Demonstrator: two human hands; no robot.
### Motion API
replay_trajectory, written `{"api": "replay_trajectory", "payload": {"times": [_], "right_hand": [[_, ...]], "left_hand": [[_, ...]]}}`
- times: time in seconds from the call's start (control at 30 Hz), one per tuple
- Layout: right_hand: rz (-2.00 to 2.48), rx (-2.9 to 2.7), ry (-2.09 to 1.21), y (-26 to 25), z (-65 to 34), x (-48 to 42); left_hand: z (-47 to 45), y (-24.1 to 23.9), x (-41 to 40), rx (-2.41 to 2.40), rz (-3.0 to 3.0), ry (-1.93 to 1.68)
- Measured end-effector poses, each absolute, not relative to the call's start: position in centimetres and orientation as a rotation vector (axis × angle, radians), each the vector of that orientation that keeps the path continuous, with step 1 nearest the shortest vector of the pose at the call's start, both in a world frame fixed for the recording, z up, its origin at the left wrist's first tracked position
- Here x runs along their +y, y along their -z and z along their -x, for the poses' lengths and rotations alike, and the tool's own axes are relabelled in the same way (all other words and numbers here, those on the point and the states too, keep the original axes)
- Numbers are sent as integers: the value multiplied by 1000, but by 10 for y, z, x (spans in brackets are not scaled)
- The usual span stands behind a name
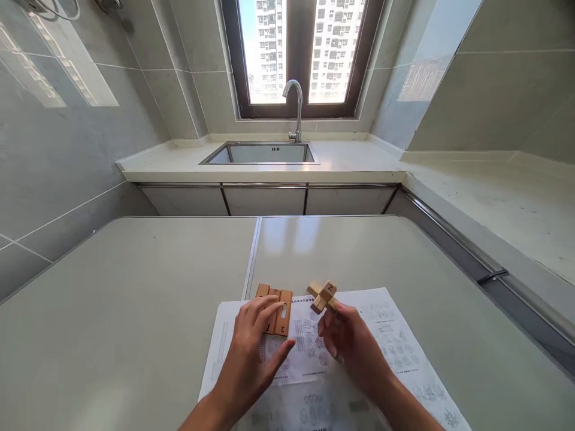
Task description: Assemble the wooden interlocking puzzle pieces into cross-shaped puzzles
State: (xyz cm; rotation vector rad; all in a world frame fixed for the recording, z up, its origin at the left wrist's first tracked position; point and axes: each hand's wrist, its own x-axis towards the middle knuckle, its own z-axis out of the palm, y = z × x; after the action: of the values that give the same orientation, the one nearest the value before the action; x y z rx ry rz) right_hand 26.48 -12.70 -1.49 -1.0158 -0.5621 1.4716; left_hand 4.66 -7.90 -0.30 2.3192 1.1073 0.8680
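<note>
We see two bare hands working over a printed sheet [386,335] that lies flat on the near part of a pale desk [135,299]. The sheet carries small diagrams and text, too fine for us to read.

The left hand [251,347] rests palm down on the left part of the sheet, fingers spread and stretched forward. Its fingertips lie on a group of flat wooden blocks [278,308] set side by side, long sides touching, at the far left edge of the sheet. Dark digits are printed on the near ends of these blocks, and one has an oval slot in its top face. The hand touches the blocks without closing around them.

The right hand [350,344] is raised just above the sheet, to the right of the left hand. Its thumb and fingertips pinch a small assembly of crossed wooden pieces [324,296], which sits tilted at the fingertips, lifted off the paper. A digit is printed on one end face. This assembly hangs just to the right of the flat blocks, apart from them.

A narrow seam [251,257] runs away from us down the middle of the desk. Beyond the desk, across a gap, a counter [359,167] spans the far wall with a steel sink [260,154] sunk into it and a curved tap [296,108] behind it. A dark-framed window [299,60] above the tap shows tall apartment buildings. Grey tiled walls close in on the left and right.
</note>
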Motion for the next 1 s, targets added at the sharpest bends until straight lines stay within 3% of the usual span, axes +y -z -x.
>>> {"api": "replay_trajectory", "payload": {"times": [0.37, 1.0], "right_hand": [[791, 14, -1428, 26, -286, -112], [596, 91, -1405, 34, -293, -109]], "left_hand": [[-37, 25, -70, 1174, -2719, -628], [-39, 20, -75, 922, -2778, -550]]}}
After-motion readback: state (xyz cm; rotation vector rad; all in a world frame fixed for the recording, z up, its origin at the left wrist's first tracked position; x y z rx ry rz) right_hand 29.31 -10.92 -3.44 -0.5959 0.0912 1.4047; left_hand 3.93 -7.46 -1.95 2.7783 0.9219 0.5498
